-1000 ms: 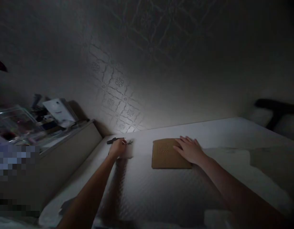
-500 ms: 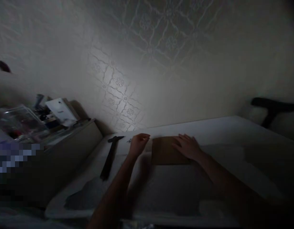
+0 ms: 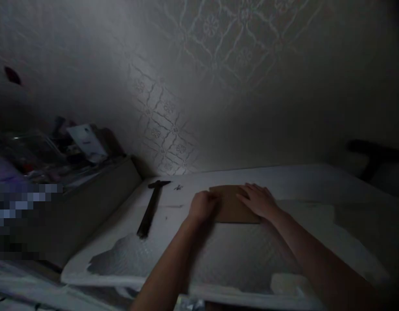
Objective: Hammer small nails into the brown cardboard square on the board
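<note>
A flat brown board [image 3: 233, 207], roughly rectangular, lies on the white table. My right hand [image 3: 259, 201] rests flat on its right part, fingers stretched out and thumb apart. Over the board's left edge is my left hand [image 3: 202, 205], its fingers closed in a pinch that points at the board. Whatever is in that pinch is too small and dark to make out. To the left a hammer [image 3: 150, 209] lies with its head toward the wall. Beside it is a little heap of thin dark pieces, perhaps nails [image 3: 178, 187].
A patterned wall [image 3: 234, 108] rises behind the table [image 3: 293, 181]. On the left stands a cabinet [image 3: 89, 203] with a clear box and other clutter on top. A dark T-shaped object [image 3: 374, 151] is at the right. Worn grey patches mark the tabletop.
My left hand has moved right, from beside the small heap to the board's left edge. My right hand stays on the board. The view has shifted slightly.
</note>
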